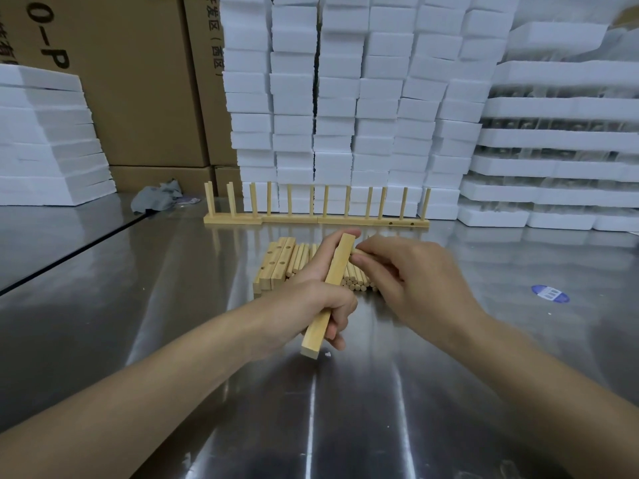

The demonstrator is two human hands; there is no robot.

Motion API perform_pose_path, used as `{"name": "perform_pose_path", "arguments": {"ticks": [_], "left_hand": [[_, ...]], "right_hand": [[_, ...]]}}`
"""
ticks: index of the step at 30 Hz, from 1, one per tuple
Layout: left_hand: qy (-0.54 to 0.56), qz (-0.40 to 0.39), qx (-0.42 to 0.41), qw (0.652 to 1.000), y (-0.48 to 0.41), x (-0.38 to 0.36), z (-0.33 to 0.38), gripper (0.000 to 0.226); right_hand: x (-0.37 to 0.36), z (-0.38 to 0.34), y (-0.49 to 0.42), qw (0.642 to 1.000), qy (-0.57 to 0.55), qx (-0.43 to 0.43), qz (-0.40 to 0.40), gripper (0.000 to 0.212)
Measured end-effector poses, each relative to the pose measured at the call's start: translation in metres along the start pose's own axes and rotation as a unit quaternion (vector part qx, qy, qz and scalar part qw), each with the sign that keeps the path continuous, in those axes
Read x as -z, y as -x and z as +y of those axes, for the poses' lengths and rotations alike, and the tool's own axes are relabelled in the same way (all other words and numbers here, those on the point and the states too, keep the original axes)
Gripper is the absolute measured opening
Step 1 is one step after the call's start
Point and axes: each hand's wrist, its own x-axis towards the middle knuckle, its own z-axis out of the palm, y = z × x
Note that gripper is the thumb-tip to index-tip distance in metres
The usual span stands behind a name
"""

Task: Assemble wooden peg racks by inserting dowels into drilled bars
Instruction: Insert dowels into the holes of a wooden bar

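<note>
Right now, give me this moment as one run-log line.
left hand: grips bar | right hand: pinches dowel at bar's far end | behind: dowel pile, drilled bars | back: pegged racks standing

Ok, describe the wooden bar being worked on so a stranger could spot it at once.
On the steel table, before the wall of white foam blocks, lie loose dowels and stacked bars. Nearer than them, the left hand grips one square bar. Unlike the stacked bars lying flat, it is held tilted off the table, while the right hand pinches a dowel at its far end.
</note>
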Motion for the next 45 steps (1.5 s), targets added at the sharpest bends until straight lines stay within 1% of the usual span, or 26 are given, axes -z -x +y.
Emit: {"name": "perform_pose_path", "arguments": {"ticks": [4, 6, 9, 12, 15, 19, 22, 28, 31, 36, 38, 41, 45], "left_hand": [[0.019, -0.043, 0.024, 0.999, 0.001, 0.002, 0.005, 0.098], [0.006, -0.049, 0.029, 0.998, 0.002, 0.002, 0.007, 0.097], [-0.042, -0.022, 0.012, 0.999, 0.001, 0.002, 0.01, 0.094], [-0.081, 0.003, 0.0, 0.997, 0.002, 0.001, 0.012, 0.09], [-0.112, 0.005, 0.006, 0.994, 0.004, 0.001, 0.013, 0.088], [-0.132, 0.006, 0.0, 0.991, 0.005, 0.003, 0.013, 0.087], [-0.131, 0.006, 0.009, 0.991, 0.005, 0.003, 0.011, 0.089], [-0.137, 0.014, -0.022, 0.99, 0.001, 0.007, 0.007, 0.09], [-0.133, 0.028, -0.026, 0.99, -0.002, 0.006, 0.006, 0.087], [-0.119, 0.033, -0.026, 0.992, -0.003, 0.007, 0.002, 0.082], [-0.114, 0.036, -0.028, 0.992, -0.005, 0.009, -0.001, 0.08], [-0.11, 0.04, -0.03, 0.993, -0.005, 0.011, -0.002, 0.079], [-0.108, 0.052, -0.035, 0.992, -0.007, 0.012, 0.002, 0.076]], "right_hand": [[0.005, 0.004, -0.002, 1.0, -0.015, 0.024, -0.002, 0.032], [0.007, 0.004, -0.003, 0.999, -0.027, 0.026, -0.006, 0.032], [0.008, 0.001, -0.004, 0.998, -0.061, 0.011, -0.011, 0.033], [0.01, 0.0, -0.006, 0.997, -0.069, 0.011, -0.022, 0.031], [0.009, 0.001, -0.004, 0.997, -0.068, 0.013, -0.035, 0.032], [0.005, 0.001, -0.005, 0.997, -0.077, 0.016, -0.026, 0.031], [0.0, 0.0, 0.0, 0.998, -0.063, 0.012, -0.029, 0.028], [0.001, -0.003, -0.002, 0.999, -0.044, 0.003, -0.004, 0.039], [0.004, -0.004, -0.001, 0.999, -0.035, -0.006, -0.005, 0.036], [0.006, -0.008, 0.002, 0.999, -0.045, -0.018, -0.021, 0.023], [0.004, -0.008, 0.002, 0.998, -0.044, -0.021, -0.027, 0.024], [0.003, -0.011, 0.003, 0.998, -0.046, -0.028, -0.029, 0.032], [0.005, -0.013, -0.002, 0.998, -0.031, -0.029, -0.036, 0.029]]}}
